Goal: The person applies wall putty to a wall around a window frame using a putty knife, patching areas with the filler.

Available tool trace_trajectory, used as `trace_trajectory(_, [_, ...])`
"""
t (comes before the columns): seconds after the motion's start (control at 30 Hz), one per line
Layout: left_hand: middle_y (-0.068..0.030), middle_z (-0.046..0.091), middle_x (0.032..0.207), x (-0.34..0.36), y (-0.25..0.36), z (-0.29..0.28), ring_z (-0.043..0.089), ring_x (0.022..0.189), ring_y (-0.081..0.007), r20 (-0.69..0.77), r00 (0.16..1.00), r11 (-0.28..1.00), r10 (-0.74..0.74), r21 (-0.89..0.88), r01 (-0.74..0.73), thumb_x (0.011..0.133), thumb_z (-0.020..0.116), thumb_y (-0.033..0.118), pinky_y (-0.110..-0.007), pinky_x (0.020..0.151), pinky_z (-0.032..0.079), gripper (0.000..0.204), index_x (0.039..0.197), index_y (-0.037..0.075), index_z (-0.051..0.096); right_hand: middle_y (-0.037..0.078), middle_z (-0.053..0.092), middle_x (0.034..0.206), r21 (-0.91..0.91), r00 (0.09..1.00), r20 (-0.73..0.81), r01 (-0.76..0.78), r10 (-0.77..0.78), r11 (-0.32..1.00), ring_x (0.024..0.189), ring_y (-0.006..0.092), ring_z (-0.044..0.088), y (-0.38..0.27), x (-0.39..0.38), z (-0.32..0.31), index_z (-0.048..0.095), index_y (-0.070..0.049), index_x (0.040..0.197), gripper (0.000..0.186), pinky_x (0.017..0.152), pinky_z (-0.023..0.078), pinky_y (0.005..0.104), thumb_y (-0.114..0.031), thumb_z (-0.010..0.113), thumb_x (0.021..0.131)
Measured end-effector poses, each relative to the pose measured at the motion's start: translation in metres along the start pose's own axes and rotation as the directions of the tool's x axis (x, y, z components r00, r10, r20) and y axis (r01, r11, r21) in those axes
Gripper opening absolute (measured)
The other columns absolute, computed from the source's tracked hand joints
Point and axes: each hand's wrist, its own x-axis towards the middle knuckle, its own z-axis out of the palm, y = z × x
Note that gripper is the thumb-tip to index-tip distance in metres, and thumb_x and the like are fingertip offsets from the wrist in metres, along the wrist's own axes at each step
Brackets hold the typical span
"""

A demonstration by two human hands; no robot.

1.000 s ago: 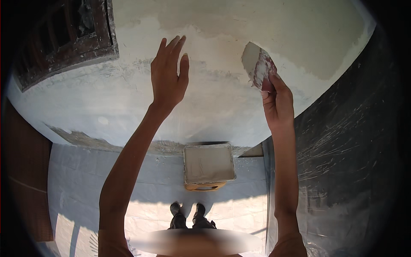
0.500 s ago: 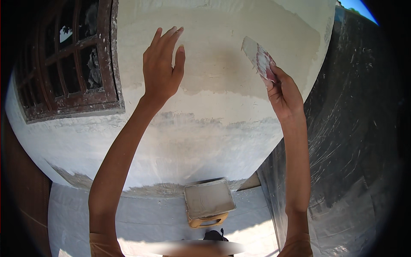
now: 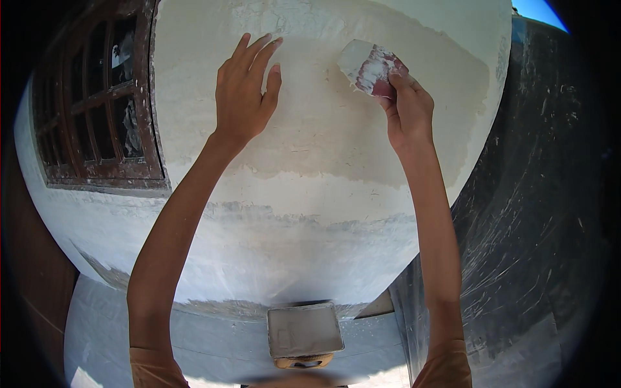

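In my right hand (image 3: 409,107) is a putty knife (image 3: 377,70) with a broad pale blade and a reddish handle part, smeared with white paste. Its blade is up at the wall (image 3: 291,149); whether the edge touches I cannot tell. My left hand (image 3: 249,84) is raised before the wall with its fingers spread and nothing in it. Some fingertips carry white paste. Behind both hands the wall has a damp-looking beige coat, with paler and grey rough patches lower down.
A shallow rectangular tray (image 3: 304,330) of greyish paste rests on a yellowish stool (image 3: 303,361) near the wall's foot. To the left is a brown paned window (image 3: 103,97). A dark, splashed sheet (image 3: 524,226) hangs at the right. Grey tiles (image 3: 220,343) cover the floor.
My right hand has moved left and slightly up, turning the putty knife so its broad face shows more. My left hand stays spread. The view has shifted, with the wall and tray lower.
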Motion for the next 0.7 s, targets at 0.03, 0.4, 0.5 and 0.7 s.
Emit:
trace_trajectory(0.03, [-0.0084,0.055,0.138,0.0,-0.002,0.003,0.041,0.138,-0.0348,0.001,1.0,1.0,0.001,0.014,-0.001,0.099,0.051,0.018,-0.046,0.106,0.035,0.036,0.134,0.012,0.054,0.012,0.064,0.1,-0.082,0.996,-0.022,0.082,-0.084,0.993,0.083,0.015,0.064,0.005,0.007,0.005,0.055,0.008,0.116,0.024,0.072,0.056,0.0264,-0.004,0.056,0.096])
trace_trajectory(0.4, [-0.0074,0.052,0.14,-0.018,-0.043,0.052,0.037,0.14,-0.0319,-0.034,0.999,0.984,0.005,0.179,0.001,0.092,0.052,0.017,-0.045,0.108,0.032,0.041,0.132,0.012,0.057,0.014,0.07,0.107,-0.427,0.31,0.515,0.901,-0.799,0.074,0.098,0.0286,0.07,0.064,0.049,0.013,0.065,-0.004,0.117,0.035,0.083,0.057,0.0337,0.009,0.058,0.086])
trace_trajectory(0.5, [-0.0084,0.05,0.143,-0.021,-0.051,0.056,0.036,0.14,-0.0327,-0.026,1.0,0.979,0.011,0.206,-0.005,0.092,0.051,0.017,-0.047,0.11,0.029,0.044,0.135,0.013,0.055,0.013,0.066,0.12,-0.367,0.223,0.638,0.93,-0.737,-0.036,0.113,0.0307,0.063,0.082,0.052,0.007,0.066,-0.008,0.119,0.047,0.095,0.053,0.0427,0.013,0.061,0.077])
trace_trajectory(0.7, [-0.0091,0.046,0.147,-0.029,-0.058,0.06,0.032,0.143,-0.0333,-0.034,0.999,0.993,0.006,0.119,-0.002,0.091,0.05,0.017,-0.05,0.114,0.024,0.047,0.138,0.014,0.054,0.007,0.066,0.123,-0.324,0.088,0.761,0.91,-0.643,-0.258,0.121,0.029,0.059,0.115,0.06,0.009,0.068,-0.014,0.121,0.044,0.106,0.044,0.0509,0.002,0.065,0.08])
